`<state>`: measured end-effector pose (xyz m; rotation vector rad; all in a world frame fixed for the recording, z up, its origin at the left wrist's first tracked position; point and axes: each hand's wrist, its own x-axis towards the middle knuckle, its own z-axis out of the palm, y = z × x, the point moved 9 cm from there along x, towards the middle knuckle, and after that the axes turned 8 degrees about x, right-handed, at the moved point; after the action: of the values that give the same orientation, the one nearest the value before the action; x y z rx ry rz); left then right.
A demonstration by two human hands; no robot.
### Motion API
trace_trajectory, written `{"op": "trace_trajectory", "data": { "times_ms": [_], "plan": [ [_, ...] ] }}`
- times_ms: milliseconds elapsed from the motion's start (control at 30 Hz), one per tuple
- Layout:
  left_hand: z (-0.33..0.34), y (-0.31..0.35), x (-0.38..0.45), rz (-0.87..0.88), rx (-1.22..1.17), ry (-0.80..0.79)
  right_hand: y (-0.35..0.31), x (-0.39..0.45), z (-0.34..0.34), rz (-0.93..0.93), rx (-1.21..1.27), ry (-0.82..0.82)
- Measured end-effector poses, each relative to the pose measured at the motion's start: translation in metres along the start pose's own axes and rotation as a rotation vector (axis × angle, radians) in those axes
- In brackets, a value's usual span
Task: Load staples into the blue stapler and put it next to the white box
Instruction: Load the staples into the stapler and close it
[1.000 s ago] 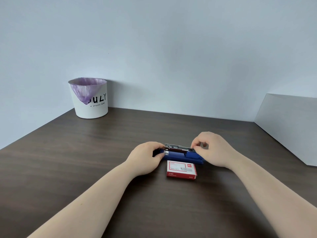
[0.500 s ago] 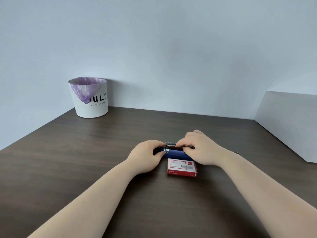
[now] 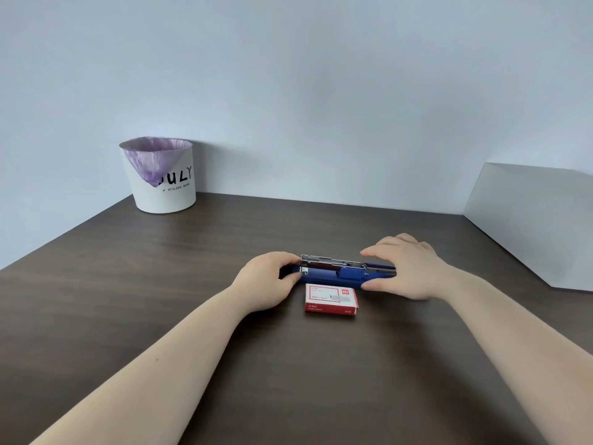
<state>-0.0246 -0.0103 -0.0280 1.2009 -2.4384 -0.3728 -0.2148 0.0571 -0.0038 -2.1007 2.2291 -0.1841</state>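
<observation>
- Nearest the camera, two bare forearms are reaching in from 7 and 5 o'clock across the dark wooden tabletop (image 3: 134, 284), converging on the work near the middle.
- The red-and-white staple box (image 3: 330, 298) is lying flat and closed just in front of the blue stapler (image 3: 340, 273), almost touching its near edge; whether a strip is already out of it cannot be told.
- The stapler is lying lengthwise from 9 to 3 o'clock on the tabletop, with its metal magazine rail showing along the top, so it looks opened for loading.
- The left hand (image 3: 269, 281) is gripping the 9 o'clock end of the stapler, fingers curled around it and pinning it down.
- The right hand (image 3: 406, 268) is cupping the 3 o'clock end, thumb touching the near side and fingers spread over the top, not closed into a firm grip.
- Whether staples are sitting in the rail is too small to tell; judging by the exposed channel, the loading step is under way or just finishing, and closing the stapler seems to remain.
- The white box (image 3: 532, 223) is standing well apart at 2 o'clock, so the placing step is not yet done.
- Farthest away at 10 o'clock, a white bin (image 3: 163, 184) with a purple liner is sitting by the wall, taking no part.
</observation>
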Motion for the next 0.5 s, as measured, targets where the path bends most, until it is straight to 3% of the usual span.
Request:
{"op": "trace_trajectory", "data": {
  "times_ms": [233,500],
  "plan": [
    [-0.001,0.002,-0.002,-0.003,0.006,-0.007,0.034,-0.005,0.004,0.157,0.068,-0.067],
    [-0.003,0.0,-0.001,-0.044,-0.003,0.003,0.019,-0.01,-0.051,0.131,0.133,0.126]
  ]
}}
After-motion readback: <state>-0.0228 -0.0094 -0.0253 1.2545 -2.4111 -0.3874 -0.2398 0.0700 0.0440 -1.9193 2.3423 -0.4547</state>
